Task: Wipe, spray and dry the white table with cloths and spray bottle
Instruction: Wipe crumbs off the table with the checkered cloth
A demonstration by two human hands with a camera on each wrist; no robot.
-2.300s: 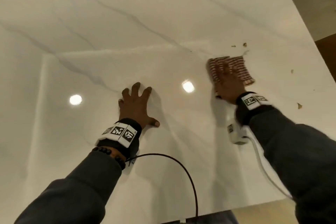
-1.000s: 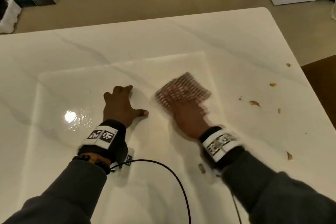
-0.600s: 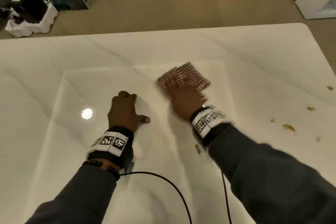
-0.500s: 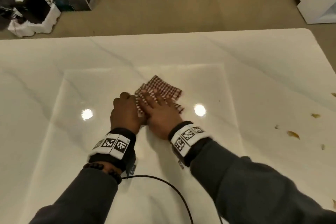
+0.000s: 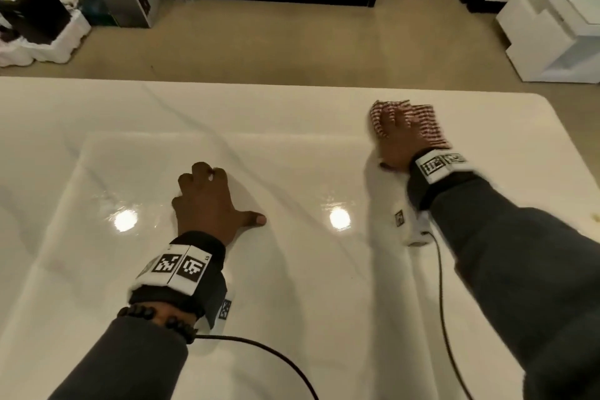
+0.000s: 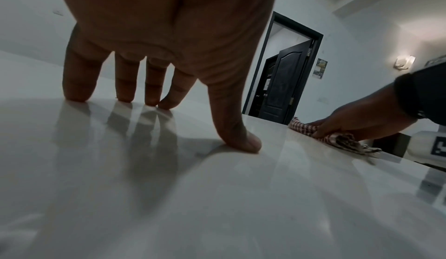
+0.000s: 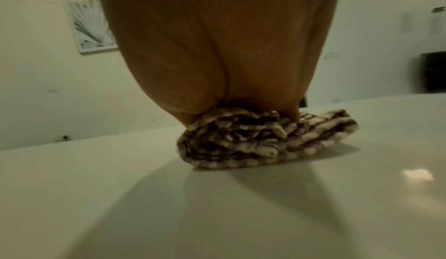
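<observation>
The right hand point(image 5: 401, 136) has swept the cloth point(image 5: 422, 122) away from the left hand point(image 5: 207, 201), where it lay touching half a second ago, out to the table's point(image 5: 292, 286) far right corner; so the wiping stroke has run across the far side, and I judge the wipe step is in hand, with spraying and drying not yet seen; no spray bottle shows in any view; the crumbs seen earlier right of the cloth are out of view now, so I cannot tell whether they are cleared; the right fingers point(image 5: 388, 115) lie spread and fairly straight on top of the cloth, pressing it flat to the table, not pinching it; the left hand has stayed put, propped on its fingertips point(image 6: 77, 95) and thumb, fingers bent, holding nothing; the cloth is red-and-white checked, folded in several bunched layers point(image 7: 265, 139), blurred with motion; the table is glossy white marble with faint grey veins and bright lamp reflections either side of the left hand
</observation>
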